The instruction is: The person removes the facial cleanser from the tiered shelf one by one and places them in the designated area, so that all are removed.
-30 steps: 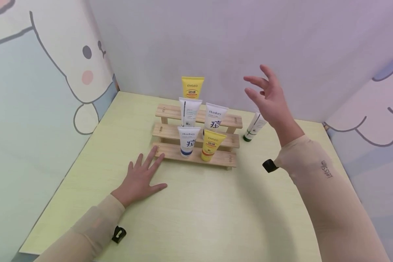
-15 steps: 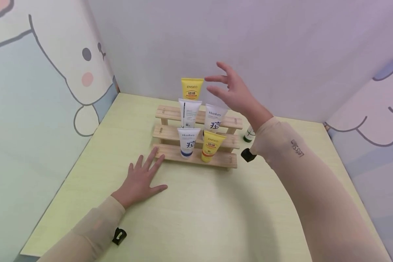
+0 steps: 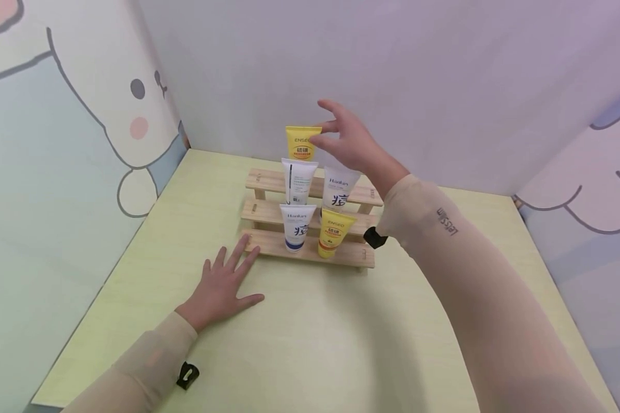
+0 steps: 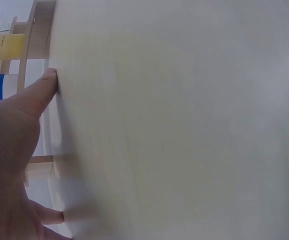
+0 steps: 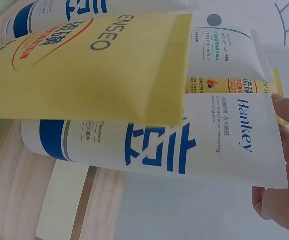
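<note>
A three-step wooden rack [image 3: 268, 180] holds several squeeze tubes standing on their caps. My right hand [image 3: 348, 137] reaches over the rack from the right and pinches the upper right edge of the yellow ENSEO tube [image 3: 301, 140] on the top step, thumb in front and a finger behind. In the right wrist view, the thumb lies on that yellow tube [image 5: 244, 86], partly hidden behind a white Hankey tube [image 5: 234, 125]. My left hand [image 3: 217, 289] lies spread on the table, fingertips right at the left end of the bottom step.
A white tube [image 3: 298, 180] and a Hankey tube [image 3: 339, 186] stand on the middle step. Below them are another Hankey tube [image 3: 297, 226] and a second yellow tube [image 3: 334, 232]. The pale table [image 3: 299, 344] meets walls behind and at both sides.
My right hand has moved left across the back of the rack to the top yellow tube and taken its edge. The white-and-green tube at right is now hidden by my right arm. The left hand stays put.
</note>
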{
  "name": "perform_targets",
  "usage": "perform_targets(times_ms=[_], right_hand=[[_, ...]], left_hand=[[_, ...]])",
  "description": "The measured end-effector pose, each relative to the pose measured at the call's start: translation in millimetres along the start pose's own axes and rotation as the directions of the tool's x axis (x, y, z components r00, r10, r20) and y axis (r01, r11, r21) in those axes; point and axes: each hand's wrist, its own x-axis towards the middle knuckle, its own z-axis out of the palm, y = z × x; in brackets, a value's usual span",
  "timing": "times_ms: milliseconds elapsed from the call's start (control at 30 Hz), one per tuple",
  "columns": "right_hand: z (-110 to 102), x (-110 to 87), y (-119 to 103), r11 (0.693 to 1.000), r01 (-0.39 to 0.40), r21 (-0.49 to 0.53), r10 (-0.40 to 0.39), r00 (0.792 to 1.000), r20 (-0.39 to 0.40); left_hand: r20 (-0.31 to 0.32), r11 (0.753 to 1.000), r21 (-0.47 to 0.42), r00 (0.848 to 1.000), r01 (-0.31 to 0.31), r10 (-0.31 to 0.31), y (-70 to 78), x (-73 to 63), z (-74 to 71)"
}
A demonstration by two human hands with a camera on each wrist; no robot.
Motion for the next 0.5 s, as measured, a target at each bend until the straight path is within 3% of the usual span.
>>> perform_targets(times_ms=[500], right_hand=[[0.0, -2.1, 4.8, 1.000, 0.000, 0.011, 0.001, 0.993, -0.114]], left_hand=[[-0.013, 1.000, 0.009, 1.000, -0.017, 0.017, 0.9, 1.7, -2.1]])
